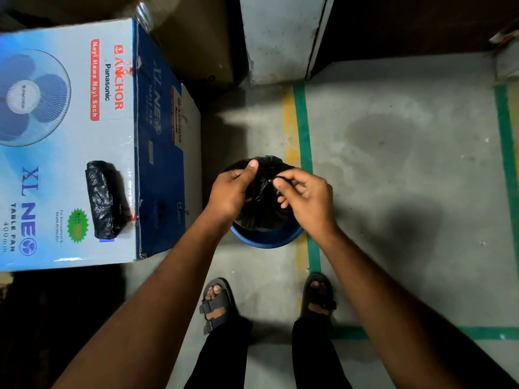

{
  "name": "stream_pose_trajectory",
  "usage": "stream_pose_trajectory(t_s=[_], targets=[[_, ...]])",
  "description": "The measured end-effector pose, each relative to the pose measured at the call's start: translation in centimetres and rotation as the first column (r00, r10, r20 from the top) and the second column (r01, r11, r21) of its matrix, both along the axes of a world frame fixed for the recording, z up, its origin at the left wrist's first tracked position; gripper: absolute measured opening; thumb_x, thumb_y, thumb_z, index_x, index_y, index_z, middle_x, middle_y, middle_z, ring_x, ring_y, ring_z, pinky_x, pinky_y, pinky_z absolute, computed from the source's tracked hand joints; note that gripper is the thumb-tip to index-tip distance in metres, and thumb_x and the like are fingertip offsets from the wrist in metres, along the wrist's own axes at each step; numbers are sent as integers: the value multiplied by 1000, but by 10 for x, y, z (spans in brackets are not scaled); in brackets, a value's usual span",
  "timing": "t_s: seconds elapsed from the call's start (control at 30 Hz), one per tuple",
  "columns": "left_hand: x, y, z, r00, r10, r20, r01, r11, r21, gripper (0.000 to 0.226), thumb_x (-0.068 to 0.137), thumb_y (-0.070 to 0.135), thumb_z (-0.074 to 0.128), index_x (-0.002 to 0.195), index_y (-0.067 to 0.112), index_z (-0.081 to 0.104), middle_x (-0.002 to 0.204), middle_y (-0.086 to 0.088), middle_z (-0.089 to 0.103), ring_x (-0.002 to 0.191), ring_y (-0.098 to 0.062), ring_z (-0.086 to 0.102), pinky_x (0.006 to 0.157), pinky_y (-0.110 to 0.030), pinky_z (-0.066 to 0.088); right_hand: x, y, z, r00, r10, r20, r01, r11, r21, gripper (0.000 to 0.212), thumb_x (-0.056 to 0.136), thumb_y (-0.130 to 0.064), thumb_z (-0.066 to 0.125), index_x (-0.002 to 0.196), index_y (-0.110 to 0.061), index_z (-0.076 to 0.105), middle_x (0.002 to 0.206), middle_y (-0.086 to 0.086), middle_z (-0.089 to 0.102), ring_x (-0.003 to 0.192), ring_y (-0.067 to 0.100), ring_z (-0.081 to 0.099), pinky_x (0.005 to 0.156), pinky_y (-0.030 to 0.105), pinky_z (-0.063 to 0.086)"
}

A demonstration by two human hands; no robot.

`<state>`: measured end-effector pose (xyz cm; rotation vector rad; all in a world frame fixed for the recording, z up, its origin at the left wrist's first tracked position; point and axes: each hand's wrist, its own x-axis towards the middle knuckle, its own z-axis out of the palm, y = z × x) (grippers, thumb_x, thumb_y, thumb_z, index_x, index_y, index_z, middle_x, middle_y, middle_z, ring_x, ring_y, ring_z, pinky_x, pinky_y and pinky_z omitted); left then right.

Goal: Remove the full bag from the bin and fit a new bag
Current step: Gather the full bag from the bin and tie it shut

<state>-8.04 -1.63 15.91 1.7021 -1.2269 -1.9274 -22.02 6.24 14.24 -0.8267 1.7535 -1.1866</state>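
Full black bag (262,203) sits in blue bin (266,238) on floor. Left hand (231,192) and right hand (304,196) both pinch its gathered neck (knot unclear); cinch tight, lift straight up

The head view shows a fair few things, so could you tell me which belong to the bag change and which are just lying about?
Job:
black bag in blue bin
left hand, right hand, gripping it
bag roll

Lying about:
fan box
floor stripes
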Motion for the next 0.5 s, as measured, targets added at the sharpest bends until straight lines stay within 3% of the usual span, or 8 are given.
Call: stream_pose_trajectory(t_s=[0.07,0.13,0.2,0.27,0.33,0.5], targets=[[7,-1,0,986,-76,147,98,985,-145,58,83,62,58,71,6,69,80,-23,71,78,-33,69,83,-52,55,-10,-1,0,997,-70,34,71,997,-16,15,89,-8,65,85,-22,68,67,1,65,51,7,59,52,23,52],[17,-2,1,980,-51,192,93,972,-215,49,90,53,56,67,12,70,77,-12,73,77,-23,69,80,-44,56,-21,0,-2,995,-98,18,98,995,-16,18,91,-8,63,84,-24,66,67,-1,63,50,4,57,52,20,50],[29,-3,-1,975,6,223,58,959,-279,47,93,47,57,72,8,70,80,-15,73,75,-20,66,77,-43,56,-31,2,-4,994,-108,-17,108,994,-8,19,92,-10,62,84,-28,64,66,-5,63,51,3,57,53,19,50],[40,-4,-7,963,60,262,33,940,-339,50,90,51,57,73,6,67,82,-19,69,75,-24,64,78,-50,53,-40,6,-8,991,-126,-42,126,992,2,16,92,-13,61,86,-27,64,67,-5,63,53,5,56,53,20,49],[46,-6,-12,949,114,294,4,929,-371,45,89,53,57,65,16,64,77,-9,64,75,-25,60,78,-50,52,-48,11,-13,986,-162,-48,163,987,15,12,92,-16,61,86,-26,64,68,-3,63,53,6,55,55,23,48],[46,-2,-17,917,148,370,36,894,-447,38,91,50,56,61,27,59,73,5,58,79,-23,62,74,-38,52,-44,19,-25,971,-222,-93,225,974,29,10,94,-25,56,85,-25,62,72,-3,63,56,9,54,62,31,50]])
